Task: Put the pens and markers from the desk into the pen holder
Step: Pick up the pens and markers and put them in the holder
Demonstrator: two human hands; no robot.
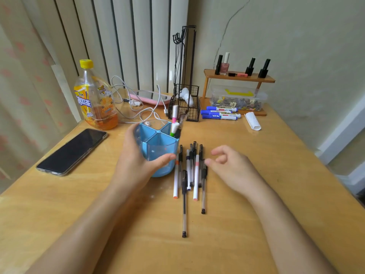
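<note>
A blue see-through pen holder with several compartments stands mid-desk. My left hand wraps around its left side, thumb across the front. A pink-banded and a green-banded marker plus a dark pen stick out of its far right compartment. Several pens and white markers lie side by side on the desk just right of the holder. My right hand hovers beside them, fingers loosely apart, holding nothing. Three blue whiteboard markers lie farther back.
A black phone lies at the left, an orange drink bottle behind it. White cables, a black wire basket, a wooden shelf with nail polish, a clear box and a white roll line the back.
</note>
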